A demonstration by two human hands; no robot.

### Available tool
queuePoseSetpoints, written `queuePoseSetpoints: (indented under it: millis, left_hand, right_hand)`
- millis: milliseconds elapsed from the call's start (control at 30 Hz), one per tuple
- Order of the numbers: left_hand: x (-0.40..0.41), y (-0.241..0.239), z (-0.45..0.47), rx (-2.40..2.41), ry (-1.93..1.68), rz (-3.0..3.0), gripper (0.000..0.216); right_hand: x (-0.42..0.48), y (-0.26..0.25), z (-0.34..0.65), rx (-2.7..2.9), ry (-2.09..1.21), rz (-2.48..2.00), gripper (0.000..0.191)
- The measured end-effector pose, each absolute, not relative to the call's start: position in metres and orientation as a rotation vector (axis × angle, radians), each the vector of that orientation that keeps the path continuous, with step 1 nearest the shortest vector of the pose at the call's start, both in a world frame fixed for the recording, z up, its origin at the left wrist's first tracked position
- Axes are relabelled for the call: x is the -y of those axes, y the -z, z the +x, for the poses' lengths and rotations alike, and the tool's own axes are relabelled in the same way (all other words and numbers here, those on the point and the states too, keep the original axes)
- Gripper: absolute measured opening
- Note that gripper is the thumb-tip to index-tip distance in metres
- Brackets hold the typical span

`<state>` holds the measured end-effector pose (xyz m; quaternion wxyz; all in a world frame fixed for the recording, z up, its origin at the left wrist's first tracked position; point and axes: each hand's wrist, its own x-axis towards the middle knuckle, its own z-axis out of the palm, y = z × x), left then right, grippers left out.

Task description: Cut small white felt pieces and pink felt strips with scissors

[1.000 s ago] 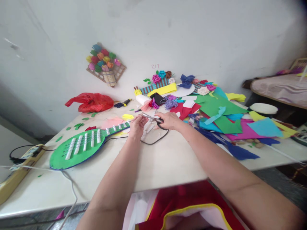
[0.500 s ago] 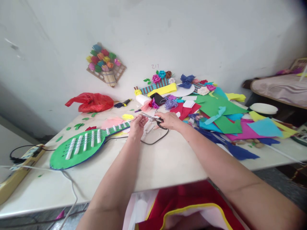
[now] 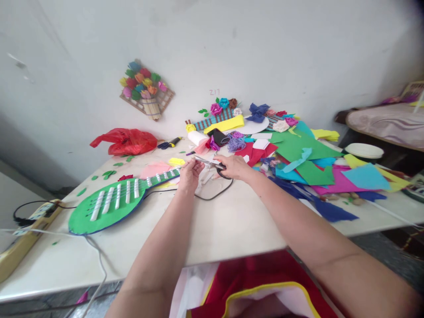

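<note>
My right hand [image 3: 236, 168] is closed around the black handles of a pair of scissors [image 3: 209, 162], whose blades point left. Just at the blade tips, my left hand [image 3: 191, 174] has its fingers pinched together beside the end of a green paper lute [image 3: 112, 201]. What the left fingers pinch is too small to make out. White bars and strings run across the lute's round body, and smaller white pieces line its narrow neck. Under the hands a black cord [image 3: 212, 198] curves over the table.
Coloured paper sheets [image 3: 308, 150] are piled at the right. At the back lie a red plastic bag [image 3: 127, 141], a phone [image 3: 217, 137] and paper flowers [image 3: 223, 104]. A power strip [image 3: 28, 238] sits on the left edge of the table [image 3: 228, 229].
</note>
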<state>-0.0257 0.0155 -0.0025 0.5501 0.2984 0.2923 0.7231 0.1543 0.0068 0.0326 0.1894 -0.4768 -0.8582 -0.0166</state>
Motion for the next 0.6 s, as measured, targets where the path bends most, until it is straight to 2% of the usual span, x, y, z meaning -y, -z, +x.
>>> queuePoseSetpoints:
  millis: [267,600]
  left_hand:
    - [-0.0145,0.0032,-0.0231,-0.699,-1.685,0.744,0.01]
    - [-0.0142,0.0019,-0.0229,-0.701,-1.692,0.718,0.007]
  right_hand:
    - [-0.0034,-0.0346,0.1535,2.417,0.079,-1.372,0.072]
    - [-0.0076,-0.0316,0.1535,2.414,0.073,-1.344,0.066]
